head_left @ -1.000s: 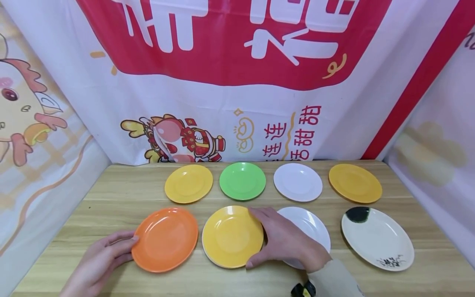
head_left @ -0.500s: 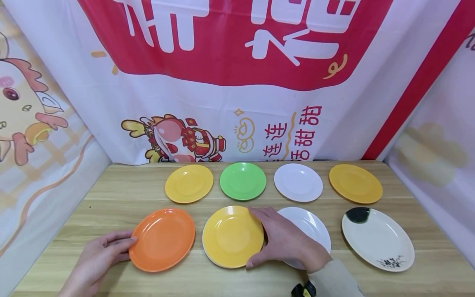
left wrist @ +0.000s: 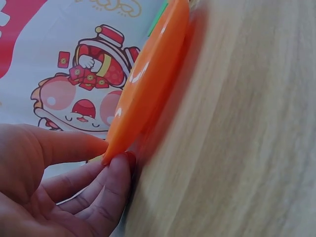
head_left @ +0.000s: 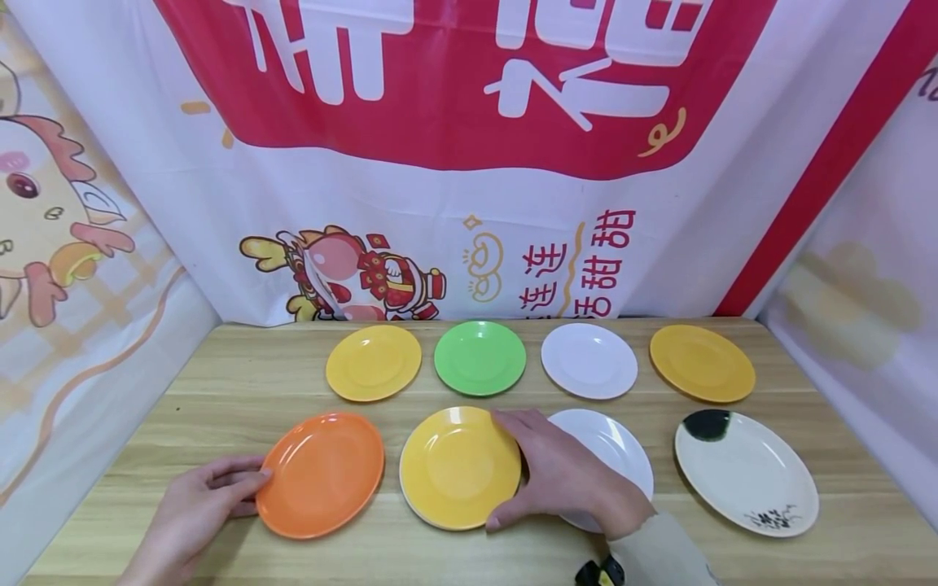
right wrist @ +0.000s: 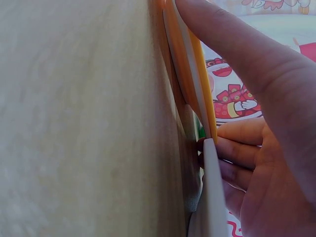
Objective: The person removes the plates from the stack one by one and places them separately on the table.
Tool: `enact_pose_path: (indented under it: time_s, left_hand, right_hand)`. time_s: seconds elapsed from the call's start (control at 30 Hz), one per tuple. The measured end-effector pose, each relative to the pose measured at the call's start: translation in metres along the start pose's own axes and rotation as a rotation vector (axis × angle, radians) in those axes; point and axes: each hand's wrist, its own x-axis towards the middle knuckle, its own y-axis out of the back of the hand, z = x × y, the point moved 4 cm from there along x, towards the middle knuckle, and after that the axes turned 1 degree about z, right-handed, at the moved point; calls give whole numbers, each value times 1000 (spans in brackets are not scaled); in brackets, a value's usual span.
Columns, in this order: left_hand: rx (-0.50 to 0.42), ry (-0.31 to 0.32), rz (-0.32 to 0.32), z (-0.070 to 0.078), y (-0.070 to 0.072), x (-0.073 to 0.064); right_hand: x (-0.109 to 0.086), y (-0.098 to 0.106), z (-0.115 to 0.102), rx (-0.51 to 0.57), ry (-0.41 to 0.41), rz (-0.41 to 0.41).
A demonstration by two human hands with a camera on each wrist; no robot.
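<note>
My left hand [head_left: 196, 509] pinches the left rim of an orange plate [head_left: 322, 476], thumb above the edge and fingers under it. In the left wrist view the orange plate [left wrist: 145, 81] stands out edge-on from the fingertips, low over the wood. My right hand [head_left: 560, 468] spans the right side of a yellow plate [head_left: 458, 468], thumb at its near rim and fingers at the far right rim. Edge-on in the right wrist view, the yellow plate [right wrist: 207, 89] shows a white layer beneath its rim. Partly hidden under the right hand lies a white plate [head_left: 623, 452].
Along the back of the wooden table [head_left: 212, 382] lie a yellow plate [head_left: 374, 364], a green plate [head_left: 479, 358], a white plate [head_left: 589, 360] and another yellow plate [head_left: 701, 362]. A patterned cream plate [head_left: 747, 472] lies at right. Printed cloth [head_left: 469, 236] hangs behind.
The orange plate has shifted slightly left with my left hand, widening the gap to the yellow plate. My right hand keeps its place.
</note>
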Motion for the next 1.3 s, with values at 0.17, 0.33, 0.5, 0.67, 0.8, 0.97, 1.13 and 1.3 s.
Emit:
enact_pose_path:
  time_s: [0.17,0.33,0.5,0.67,0.8,0.97,1.13,1.3]
  left_hand:
    - [10,-7,6,1,1,0]
    - [16,-16,23,3,4,-1]
    - [28,-19,32,8,10,-2]
    - [23,-55,34,15,15,-3]
    - [0,-90,18,20,17,-4]
    - [-18,-123,-17,30,12,-7]
    - [-32,-130,-38,43,-3,-9]
    - [-20,-126,-96,53,-29,-9]
  right_hand:
    - [0,0,0,11,-12,-8]
    - [0,0,0,13,-10,-6]
    - [-1,0,0,15,-8,-2]
    - [-1,-1,0,18,-9,-1]
    - [-1,-1,0,18,-10,-1]
    - [-2,1,-1,-7,18,18]
    - [-2,1,-2,-20,23,18]
    - [-2,0,-2,-15,18,12]
